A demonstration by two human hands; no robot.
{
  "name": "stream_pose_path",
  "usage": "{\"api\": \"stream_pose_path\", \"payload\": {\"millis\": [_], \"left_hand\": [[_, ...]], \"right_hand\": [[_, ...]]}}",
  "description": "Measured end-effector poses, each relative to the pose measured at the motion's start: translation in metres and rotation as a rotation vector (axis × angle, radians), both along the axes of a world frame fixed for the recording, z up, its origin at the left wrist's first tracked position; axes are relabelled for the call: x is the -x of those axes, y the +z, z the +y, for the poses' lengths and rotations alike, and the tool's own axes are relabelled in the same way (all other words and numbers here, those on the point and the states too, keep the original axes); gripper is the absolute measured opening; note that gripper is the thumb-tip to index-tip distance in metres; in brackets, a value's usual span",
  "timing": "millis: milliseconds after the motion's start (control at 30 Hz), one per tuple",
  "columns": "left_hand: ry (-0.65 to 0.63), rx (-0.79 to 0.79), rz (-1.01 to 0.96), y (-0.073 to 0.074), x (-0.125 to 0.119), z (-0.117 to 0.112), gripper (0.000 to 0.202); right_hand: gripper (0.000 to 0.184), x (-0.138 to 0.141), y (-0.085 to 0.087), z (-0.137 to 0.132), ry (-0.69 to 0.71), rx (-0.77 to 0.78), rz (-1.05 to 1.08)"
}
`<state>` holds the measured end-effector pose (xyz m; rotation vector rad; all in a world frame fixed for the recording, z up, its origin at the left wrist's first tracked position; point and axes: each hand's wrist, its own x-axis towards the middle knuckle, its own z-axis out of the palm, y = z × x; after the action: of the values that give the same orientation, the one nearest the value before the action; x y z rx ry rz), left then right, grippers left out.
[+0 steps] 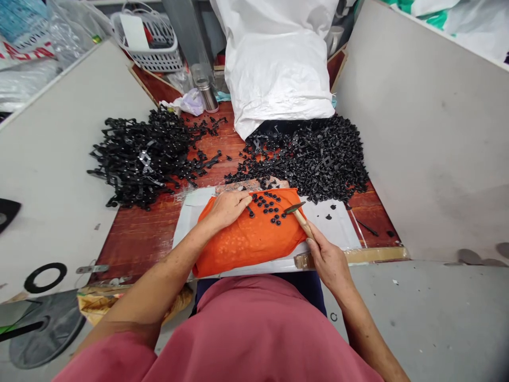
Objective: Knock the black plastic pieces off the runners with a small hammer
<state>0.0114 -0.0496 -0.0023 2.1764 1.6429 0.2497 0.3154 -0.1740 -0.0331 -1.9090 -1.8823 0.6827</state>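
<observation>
An orange cloth [246, 239] lies over a white board [338, 225] in front of me. Several small black plastic discs [267, 206] sit on the cloth's far part. My left hand [227, 208] rests on the cloth, fingers curled and pinching a black piece at the edge of those discs. My right hand [328, 261] is closed round the wooden handle of a small knife [299, 213], whose blade points left toward the discs, just above the cloth.
A heap of black plastic frames [139, 156] lies at the left on the red-brown table [139, 233]. A heap of black caps [314, 154] lies at the right, under a white sack [278, 69]. Grey side panels [429, 132] flank the table. A metal flask [207, 94] and basket [149, 37] stand behind.
</observation>
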Motion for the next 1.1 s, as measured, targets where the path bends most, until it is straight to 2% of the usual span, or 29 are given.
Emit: {"api": "stream_pose_path", "payload": {"millis": [400,900,1000,1100], "left_hand": [[-0.049,-0.012,0.101,0.006,-0.004,-0.003,0.037],[-0.040,-0.001,0.061,0.004,-0.001,-0.002,0.040],[-0.039,0.008,0.073,0.008,-0.003,-0.001,0.040],[-0.059,0.008,0.094,0.011,-0.003,0.001,0.038]], "right_hand": [[0.051,0.000,0.000,-0.001,0.018,-0.044,-0.002],[0.051,-0.001,0.000,-0.001,0.018,-0.010,-0.003],[0.051,-0.001,0.006,0.000,0.038,-0.029,0.018],[0.052,0.005,0.019,0.008,0.082,-0.089,0.014]]}}
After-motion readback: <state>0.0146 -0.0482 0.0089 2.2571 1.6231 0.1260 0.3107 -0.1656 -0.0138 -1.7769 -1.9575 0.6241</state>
